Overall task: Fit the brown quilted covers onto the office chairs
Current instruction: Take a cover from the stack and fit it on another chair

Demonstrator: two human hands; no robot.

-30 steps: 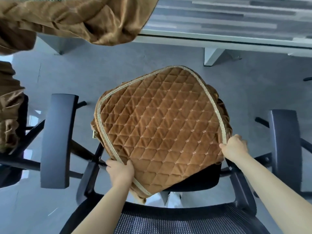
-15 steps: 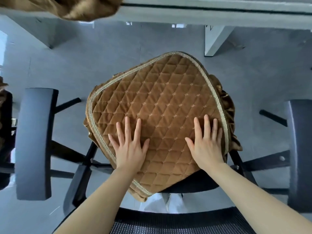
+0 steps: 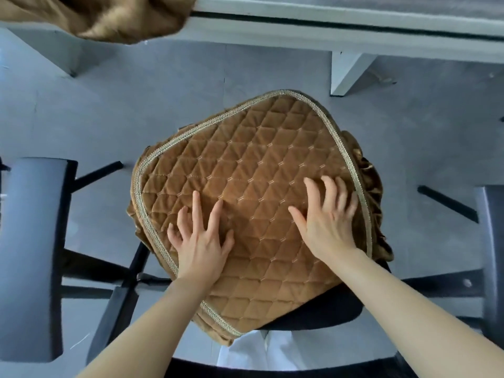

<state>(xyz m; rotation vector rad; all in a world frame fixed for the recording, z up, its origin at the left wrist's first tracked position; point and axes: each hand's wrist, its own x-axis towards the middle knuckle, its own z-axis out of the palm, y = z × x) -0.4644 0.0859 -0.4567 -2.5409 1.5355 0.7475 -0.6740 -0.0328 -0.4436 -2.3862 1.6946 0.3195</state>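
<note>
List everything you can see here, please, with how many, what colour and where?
quilted cover: one, brown with pale braided trim, lying on the chair seat, centre
chair seat: one, black, showing under the cover's near edge
armrests: two, dark grey, far left and far right
loose brown fabric: one heap, top left
desk: one, white, along the top
floor: grey
chair back: black, bottom edge
left hand: one, fingers spread flat on the cover
right hand: one, fingers spread on the cover near its right trim
</note>
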